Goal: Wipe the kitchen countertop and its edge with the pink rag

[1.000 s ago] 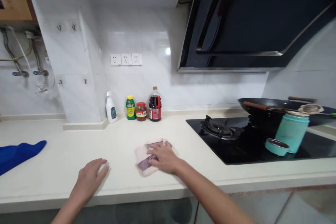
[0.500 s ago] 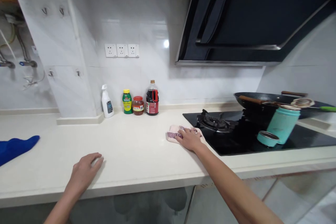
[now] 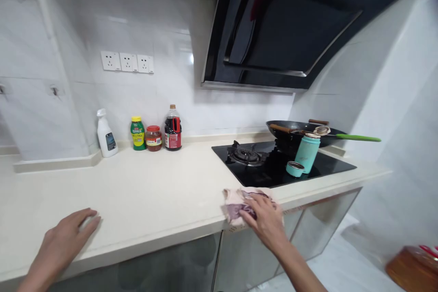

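My right hand [image 3: 268, 221] presses a pink-and-purple cloth [image 3: 236, 210] against the white countertop [image 3: 164, 191] at its front edge. Part of the cloth hangs over that edge, and its middle is hidden under my fingers. To the left, my left hand [image 3: 66, 239] hovers over or rests on the counter near the edge, holding nothing, thumb apart from the fingers. The black gas hob [image 3: 253, 175] lies just beyond the cloth.
Along the wall stand a white spray bottle [image 3: 106, 137], a green bottle [image 3: 138, 134], a red-lidded jar [image 3: 153, 139] and a dark sauce bottle [image 3: 173, 132]. On the hob are a wok [image 3: 294, 127], a turquoise flask [image 3: 308, 153] and its cup [image 3: 294, 169]. A range hood [image 3: 273, 32] overhangs.
My right hand has drawn the cloth from beside the hob toward me to the counter's front edge. The view has turned right, and the blue cloth at left has left the picture.
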The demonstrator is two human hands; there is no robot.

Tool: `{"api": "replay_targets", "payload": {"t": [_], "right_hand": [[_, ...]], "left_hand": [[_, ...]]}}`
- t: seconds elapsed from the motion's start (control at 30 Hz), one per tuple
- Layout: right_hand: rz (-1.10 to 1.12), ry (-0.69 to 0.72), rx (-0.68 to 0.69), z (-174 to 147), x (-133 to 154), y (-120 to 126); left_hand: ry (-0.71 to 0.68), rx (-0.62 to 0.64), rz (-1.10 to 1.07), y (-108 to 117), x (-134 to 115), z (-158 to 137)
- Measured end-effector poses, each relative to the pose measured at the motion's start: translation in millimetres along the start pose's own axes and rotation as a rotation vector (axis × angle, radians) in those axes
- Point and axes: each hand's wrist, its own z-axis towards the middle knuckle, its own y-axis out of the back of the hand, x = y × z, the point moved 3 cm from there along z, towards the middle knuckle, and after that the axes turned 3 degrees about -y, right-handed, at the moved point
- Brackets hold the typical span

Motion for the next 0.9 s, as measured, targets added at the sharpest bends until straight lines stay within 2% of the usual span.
{"api": "replay_targets", "payload": {"t": [0.1,0.23,0.33,0.43,0.57,0.67,0.77,0.9], "right_hand": [[-0.008,-0.155,-0.084,1,-56,-5],[0.083,-0.270,-0.057,13,-120,-1],[0.269,-0.536,-0.108,23,-152,7],[0.354,-0.819,-0.226,19,-161,7],[0.484,-1.152,-0.375,-1,-141,-16],[0.668,-1.311,-0.475,-12,-102,-40],[0.929,-1.336,-0.521,-17,-45,-61],[1.260,-1.282,-0.482,-25,40,-73]], "left_hand": [[0.023,0.001,-0.018,5,-4,-1],[0.057,0.024,-0.002,8,-7,0],[0.056,0.037,0.017,6,-7,0],[0.050,0.055,0.038,5,-8,0],[0.042,0.112,0.049,5,-14,-1],[0.037,0.124,0.034,8,-19,-3],[0.038,0.111,0.020,10,-22,-5],[0.027,0.081,0.011,11,-23,-7]]}}
